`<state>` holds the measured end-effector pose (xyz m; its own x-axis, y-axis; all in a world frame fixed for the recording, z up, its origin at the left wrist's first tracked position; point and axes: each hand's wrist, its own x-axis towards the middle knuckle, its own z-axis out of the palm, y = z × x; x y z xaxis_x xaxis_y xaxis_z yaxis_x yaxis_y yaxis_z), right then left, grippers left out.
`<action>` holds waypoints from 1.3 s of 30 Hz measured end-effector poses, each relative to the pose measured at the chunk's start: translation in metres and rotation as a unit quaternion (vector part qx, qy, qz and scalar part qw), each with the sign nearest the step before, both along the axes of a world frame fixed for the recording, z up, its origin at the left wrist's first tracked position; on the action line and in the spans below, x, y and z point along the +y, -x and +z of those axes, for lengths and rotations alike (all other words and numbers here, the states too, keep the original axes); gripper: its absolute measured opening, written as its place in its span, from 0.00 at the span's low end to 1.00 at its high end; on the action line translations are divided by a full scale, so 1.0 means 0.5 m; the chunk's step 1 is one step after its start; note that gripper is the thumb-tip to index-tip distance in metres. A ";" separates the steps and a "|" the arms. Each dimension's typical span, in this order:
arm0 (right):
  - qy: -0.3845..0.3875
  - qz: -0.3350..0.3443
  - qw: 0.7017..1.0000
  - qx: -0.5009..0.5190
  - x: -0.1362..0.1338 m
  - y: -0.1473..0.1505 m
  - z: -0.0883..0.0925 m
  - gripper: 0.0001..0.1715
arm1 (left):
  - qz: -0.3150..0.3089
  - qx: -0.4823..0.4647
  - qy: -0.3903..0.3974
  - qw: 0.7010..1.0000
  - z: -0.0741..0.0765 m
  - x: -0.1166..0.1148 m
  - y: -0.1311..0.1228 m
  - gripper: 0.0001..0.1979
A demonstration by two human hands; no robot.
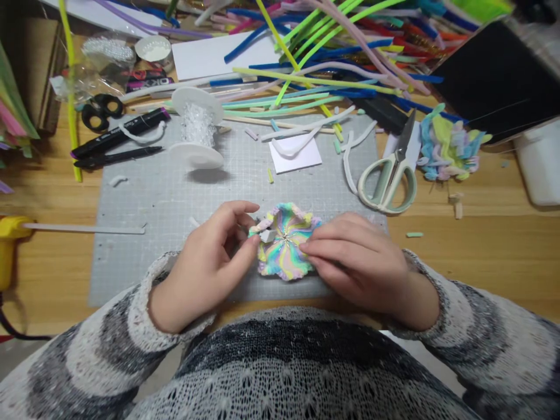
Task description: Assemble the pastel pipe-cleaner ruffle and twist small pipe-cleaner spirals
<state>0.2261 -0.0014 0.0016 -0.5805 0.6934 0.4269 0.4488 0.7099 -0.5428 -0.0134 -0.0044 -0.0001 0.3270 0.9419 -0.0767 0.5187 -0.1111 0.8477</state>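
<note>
Left hand (205, 259) comes in from the left, wrist low on the grey cutting mat (144, 198) and fingers curled. Its thumb is pinched with the forefinger onto a small white bit (268, 235) right at the left rim of the pastel pipe-cleaner flower (285, 245). Right hand (356, 262) reaches in from the other side, nearly flat, fingers together and stretched out, fingertips (306, 247) laid on the flower's right edge. Its thumb is tucked out of sight beneath, so whether it grips the rim or only presses it down is impossible to call.

That flower sits at the near middle of the mat, between the two hands, a swirl of pink, yellow, green and blue with a tiny glint at its centre. What the white bit actually is stays too small and blurred to say.

Beyond, pale green scissors (387, 181) lie at the mat's right edge and a spool of clear beads (196, 125) stands at its far left. The heap of loose pipe cleaners (332, 52) runs off the top of the picture. A yellow glue gun (9, 239) is cut off at the left edge, and both knitted sleeves (109, 344) run out of the picture at the bottom.
</note>
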 end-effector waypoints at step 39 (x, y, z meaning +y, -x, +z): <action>0.051 -0.136 0.985 -0.092 0.000 0.081 -0.008 0.06 | 0.086 -0.194 0.097 0.972 -0.012 0.023 -0.031 0.07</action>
<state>0.1857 -0.0014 -0.0022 -0.4279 0.8680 0.2518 0.7132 0.4954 -0.4959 0.0019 0.0069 -0.0060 0.2048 0.9656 -0.1605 0.1532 0.1304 0.9796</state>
